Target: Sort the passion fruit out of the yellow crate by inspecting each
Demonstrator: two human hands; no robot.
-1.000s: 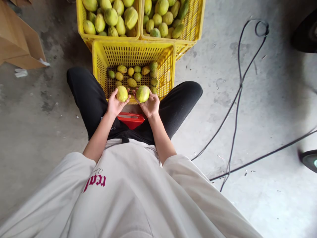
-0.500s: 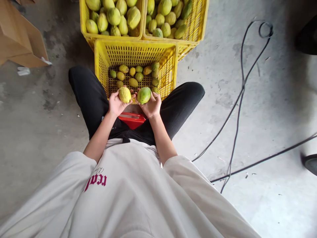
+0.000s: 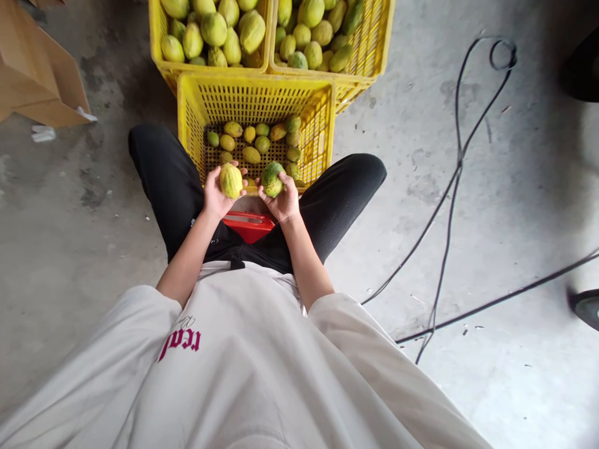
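Observation:
My left hand (image 3: pixel 216 194) is closed around a ridged yellow papaya (image 3: pixel 231 181), its fingers curled along the far side. In my right hand (image 3: pixel 286 202) is a dark green papaya (image 3: pixel 272 178) with yellowish speckled skin, the thumb pressed on its near right side. The hands are side by side with a small gap between the two fruits. Both are above the near edge of a yellow plastic crate (image 3: pixel 253 81), in which several smaller yellow and green papayas (image 3: pixel 251 154) lie spread over the dark bottom.
Two more yellow crates (image 3: pixel 210 67) (image 3: pixel 327 76) full of papayas stand just beyond. A red plastic piece (image 3: pixel 250 232) shows between my legs. At left is an open cardboard box (image 3: pixel 42 68). Black cable (image 3: pixel 456 174) loops over the concrete floor at right, near a dark shoe (image 3: pixel 587 308).
Both fruits have been turned in my hands: the yellow one now shows its ridges, the green one a darker, speckled side. The hands have shifted slightly left.

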